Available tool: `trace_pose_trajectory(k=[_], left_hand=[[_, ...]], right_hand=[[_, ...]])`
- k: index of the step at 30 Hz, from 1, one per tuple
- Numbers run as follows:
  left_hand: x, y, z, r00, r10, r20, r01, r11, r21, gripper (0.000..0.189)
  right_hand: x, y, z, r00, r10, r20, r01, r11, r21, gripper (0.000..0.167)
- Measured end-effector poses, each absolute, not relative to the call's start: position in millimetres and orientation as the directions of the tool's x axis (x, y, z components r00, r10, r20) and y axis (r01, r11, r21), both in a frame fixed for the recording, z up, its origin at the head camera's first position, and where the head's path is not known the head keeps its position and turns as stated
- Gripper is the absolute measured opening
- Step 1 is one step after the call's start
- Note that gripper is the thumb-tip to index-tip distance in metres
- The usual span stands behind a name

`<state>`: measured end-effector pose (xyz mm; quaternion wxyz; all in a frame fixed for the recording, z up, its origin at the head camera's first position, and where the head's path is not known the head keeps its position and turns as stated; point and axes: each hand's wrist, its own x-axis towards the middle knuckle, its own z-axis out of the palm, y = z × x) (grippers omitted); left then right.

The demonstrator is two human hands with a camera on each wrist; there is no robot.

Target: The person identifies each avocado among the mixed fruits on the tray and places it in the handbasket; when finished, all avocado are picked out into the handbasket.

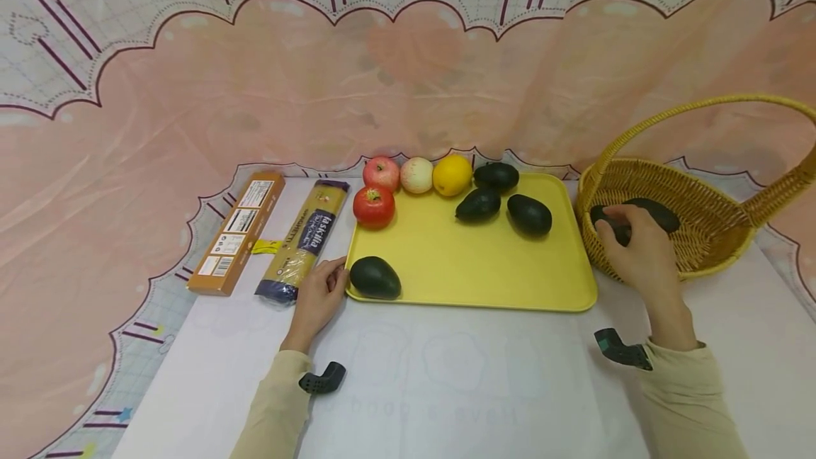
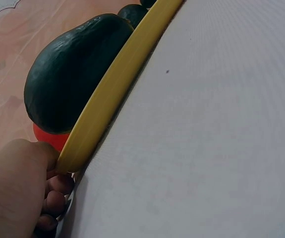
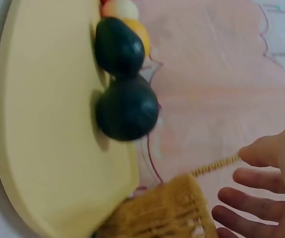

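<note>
two avocados (image 1: 663, 214), lying in a basket (image 1: 714, 239); right hand (image 1: 644, 250) reaching over them, thumb and fingers parted, holding nothing. left hand (image 1: 319, 296), forearm angled forward, thumb and curled fingers pinching the near left corner of a tray (image 1: 478, 271); on it, one avocado (image 1: 376, 278) beside that hand, three more towards the far side.

- Left hand (image 2: 18, 186) pinching the yellow tray (image 2: 105, 101) by its edge
- Large dark green avocado (image 2: 73, 74) just inside the rim
- Red fruit (image 2: 50, 138), partly hidden behind it
- White desk (image 2: 197, 129) alongside
</note>
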<state>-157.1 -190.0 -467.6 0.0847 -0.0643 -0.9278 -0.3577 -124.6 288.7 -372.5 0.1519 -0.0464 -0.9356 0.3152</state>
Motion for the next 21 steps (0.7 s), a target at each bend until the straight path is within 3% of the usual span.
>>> trace_pose_trajectory(k=[5, 12, 21], left_hand=[[-157, -191, -467, -0.977, 0.057, 0.205, 0.180, 0.737, 0.652, 0.030], [-157, -191, -468, -0.976, 0.055, 0.210, 0.182, 0.734, 0.654, 0.029], [-157, -190, -468, -0.972, 0.058, 0.229, 0.198, 0.729, 0.655, 0.028]], right_hand=[[-127, 268, -374, -0.939, 0.160, 0.304, -0.061, 0.793, -0.606, 0.039], [-133, 237, -385, -0.932, 0.029, 0.362, -0.196, 0.801, -0.566, 0.032], [-137, 201, -398, -0.941, -0.115, 0.319, -0.282, 0.787, -0.549, 0.033]])
